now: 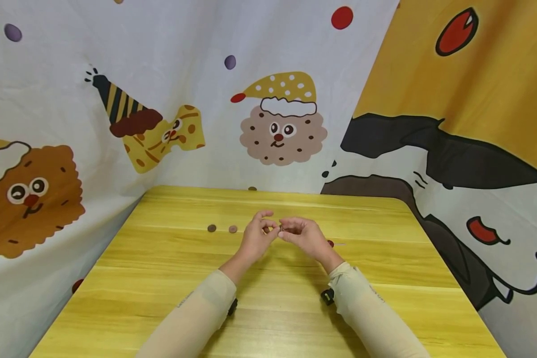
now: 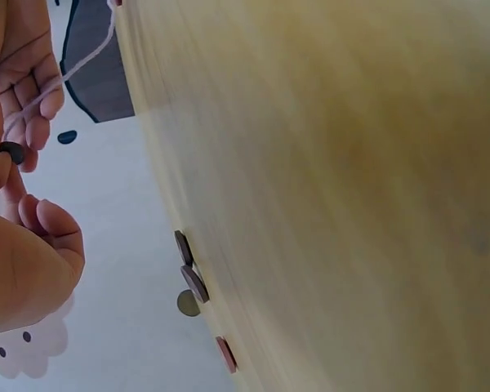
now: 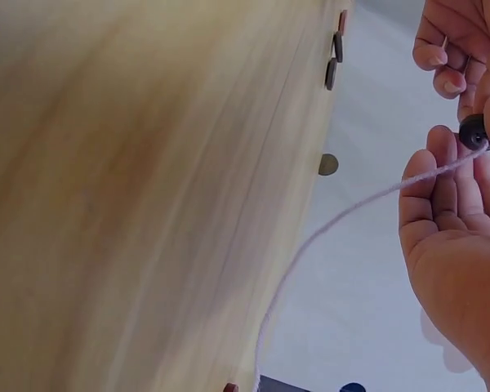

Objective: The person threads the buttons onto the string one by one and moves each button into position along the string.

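Over the middle of the yellow table (image 1: 170,298) my two hands meet fingertip to fingertip. My left hand (image 1: 263,227) pinches a small dark bead (image 2: 12,152), also seen as the bead (image 3: 474,131) in the right wrist view. My right hand (image 1: 292,230) pinches a pale pink thread (image 3: 335,219) right at the bead. The thread (image 2: 82,61) trails from the fingers down toward the table. In the head view the bead and thread are hidden between the fingers.
Two brown buttons (image 1: 211,228) (image 1: 233,229) lie on the table left of my hands. A red button (image 1: 330,243) lies just right of my right hand. Cartoon-printed cloth walls (image 1: 161,74) close in the table at the back and both sides.
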`<act>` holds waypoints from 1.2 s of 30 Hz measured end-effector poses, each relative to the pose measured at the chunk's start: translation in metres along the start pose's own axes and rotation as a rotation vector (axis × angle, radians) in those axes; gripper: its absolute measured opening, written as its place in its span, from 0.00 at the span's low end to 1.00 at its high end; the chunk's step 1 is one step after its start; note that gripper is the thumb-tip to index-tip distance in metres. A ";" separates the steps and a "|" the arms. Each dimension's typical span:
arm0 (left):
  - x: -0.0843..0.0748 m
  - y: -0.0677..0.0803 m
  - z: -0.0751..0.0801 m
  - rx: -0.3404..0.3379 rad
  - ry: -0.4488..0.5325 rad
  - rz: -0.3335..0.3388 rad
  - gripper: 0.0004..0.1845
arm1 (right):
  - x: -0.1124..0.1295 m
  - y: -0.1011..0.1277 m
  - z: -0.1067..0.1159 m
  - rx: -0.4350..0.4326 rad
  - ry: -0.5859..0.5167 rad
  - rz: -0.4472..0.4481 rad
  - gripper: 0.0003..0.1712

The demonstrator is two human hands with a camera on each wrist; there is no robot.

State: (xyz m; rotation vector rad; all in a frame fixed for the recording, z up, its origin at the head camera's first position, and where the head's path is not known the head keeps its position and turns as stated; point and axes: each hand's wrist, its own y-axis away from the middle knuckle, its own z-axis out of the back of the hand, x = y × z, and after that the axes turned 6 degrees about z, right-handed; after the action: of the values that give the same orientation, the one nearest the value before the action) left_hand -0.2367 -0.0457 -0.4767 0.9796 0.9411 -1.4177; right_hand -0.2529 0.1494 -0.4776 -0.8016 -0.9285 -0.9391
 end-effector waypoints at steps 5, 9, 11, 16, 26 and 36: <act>0.001 0.000 0.000 0.002 0.022 0.019 0.26 | -0.002 0.001 0.003 0.034 0.065 0.024 0.18; 0.002 0.001 0.000 -0.006 0.015 0.015 0.26 | -0.007 0.000 0.006 0.037 0.146 0.053 0.16; 0.002 0.001 0.000 -0.008 0.007 0.013 0.25 | -0.009 0.000 0.008 0.036 0.181 0.065 0.15; 0.002 0.002 0.001 -0.005 -0.001 0.013 0.24 | -0.012 0.002 0.013 0.032 0.274 0.093 0.11; 0.002 0.004 0.002 0.006 0.048 0.031 0.19 | -0.015 0.009 0.041 0.093 0.483 0.096 0.09; 0.002 0.006 0.003 -0.006 0.028 0.009 0.07 | -0.035 0.017 0.079 0.143 0.539 0.028 0.10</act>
State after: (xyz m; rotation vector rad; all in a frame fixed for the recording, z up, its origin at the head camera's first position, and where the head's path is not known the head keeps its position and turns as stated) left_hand -0.2314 -0.0500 -0.4780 1.0010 0.9599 -1.3962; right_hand -0.2708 0.2352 -0.4822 -0.4034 -0.5036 -0.9853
